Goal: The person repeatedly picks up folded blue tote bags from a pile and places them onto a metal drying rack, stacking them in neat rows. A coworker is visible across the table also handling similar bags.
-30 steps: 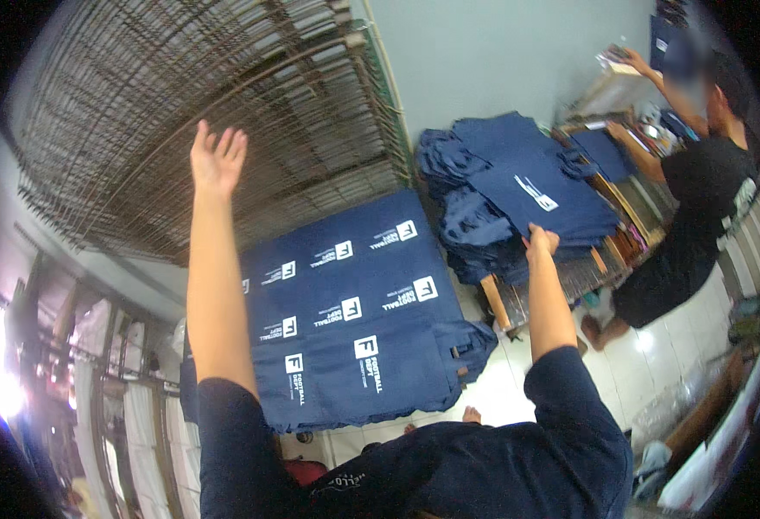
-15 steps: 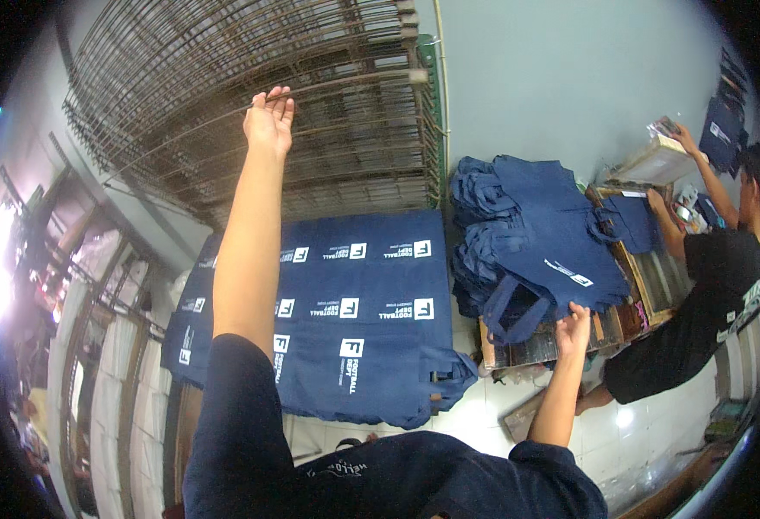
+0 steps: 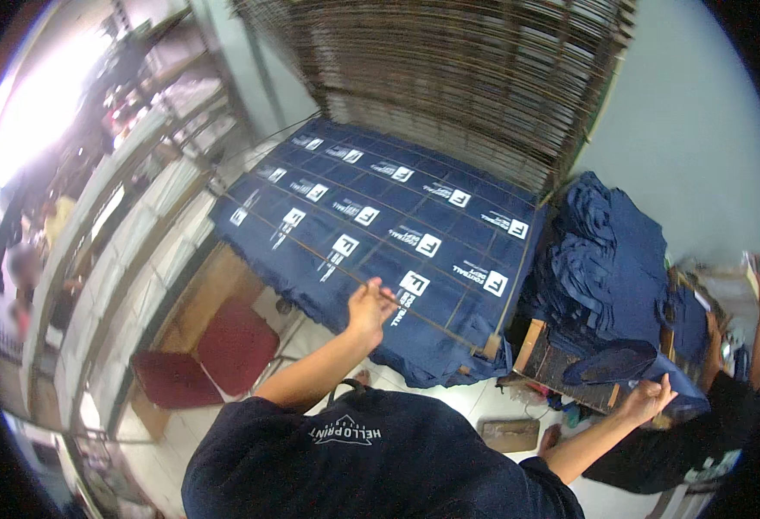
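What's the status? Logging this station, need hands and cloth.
Left hand at the near rod of the rack, over printed navy cloths. Right hand open beside the navy pile. Nothing between.

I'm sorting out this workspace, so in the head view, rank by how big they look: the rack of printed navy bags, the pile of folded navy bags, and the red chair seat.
1. Rack of printed navy bags, largest.
2. Pile of folded navy bags.
3. Red chair seat, smallest, though the fisheye bend makes true size unsure.
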Available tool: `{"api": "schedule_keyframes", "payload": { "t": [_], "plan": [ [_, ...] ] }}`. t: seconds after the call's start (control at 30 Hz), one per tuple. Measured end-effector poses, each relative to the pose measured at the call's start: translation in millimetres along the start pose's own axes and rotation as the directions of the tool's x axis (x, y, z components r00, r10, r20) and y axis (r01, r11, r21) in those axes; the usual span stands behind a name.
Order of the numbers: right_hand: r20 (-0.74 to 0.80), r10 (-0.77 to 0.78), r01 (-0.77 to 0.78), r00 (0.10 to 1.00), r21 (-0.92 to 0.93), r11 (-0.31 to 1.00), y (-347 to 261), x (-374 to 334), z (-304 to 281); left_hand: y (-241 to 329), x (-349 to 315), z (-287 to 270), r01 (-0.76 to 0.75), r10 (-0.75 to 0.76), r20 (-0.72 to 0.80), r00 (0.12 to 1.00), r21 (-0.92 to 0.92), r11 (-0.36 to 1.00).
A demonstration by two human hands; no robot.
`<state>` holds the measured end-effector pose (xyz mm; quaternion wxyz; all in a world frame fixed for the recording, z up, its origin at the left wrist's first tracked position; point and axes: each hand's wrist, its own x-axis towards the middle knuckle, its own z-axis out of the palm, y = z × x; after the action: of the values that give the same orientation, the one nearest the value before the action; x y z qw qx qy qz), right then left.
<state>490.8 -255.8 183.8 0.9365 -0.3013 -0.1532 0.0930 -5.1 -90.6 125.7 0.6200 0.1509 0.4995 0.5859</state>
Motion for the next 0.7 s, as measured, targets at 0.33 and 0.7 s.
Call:
{"api": "schedule_keyframes", "payload": {
  "t": [0.33, 0.7],
  "plan": [
    [0.256, -0.070, 0.069, 0.964, 0.012, 0.998, 20, -51, 104, -85, 44, -55, 0.194, -0.180, -0.147, 0.973, 0.093, 0.977],
    [0.612, 0.176, -0.183, 0.771, -0.053, 0.982, 89, -238, 241, 48, -69, 29, -0.117, -0.078, 0.934, 0.350, 0.126, 0.985]
  ]
}}
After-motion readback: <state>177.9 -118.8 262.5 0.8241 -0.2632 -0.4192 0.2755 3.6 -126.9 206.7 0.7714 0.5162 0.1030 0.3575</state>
